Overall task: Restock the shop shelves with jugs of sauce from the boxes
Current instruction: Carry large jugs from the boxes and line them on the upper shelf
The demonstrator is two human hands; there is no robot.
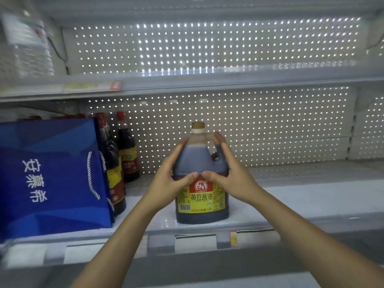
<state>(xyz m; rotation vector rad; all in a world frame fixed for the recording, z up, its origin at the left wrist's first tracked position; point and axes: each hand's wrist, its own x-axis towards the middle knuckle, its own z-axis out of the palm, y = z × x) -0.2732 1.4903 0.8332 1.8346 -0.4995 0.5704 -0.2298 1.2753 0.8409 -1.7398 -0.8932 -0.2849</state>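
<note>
While both hands hold it, a jug stands upright on a shelf.

On the white metal shelf (291, 196) the dark brown plastic jug of sauce (201, 183) has its long axis vertical, tan cap up, yellow label to the camera, handle to the right. Left hand (172, 179) and right hand (230, 175) curl around its shoulders, thumbs nearly meeting on the front. A blue paper bag (52, 175) stands at the left.

The jug (201, 183) is clear, smooth plastic with a glossy yellow paper label. The shelf (291, 196) looks like white painted metal, faintly shiny, backed by perforated metal panel (270, 125). The blue bag (52, 173) is glossy paper with twisted cord handles.
</note>
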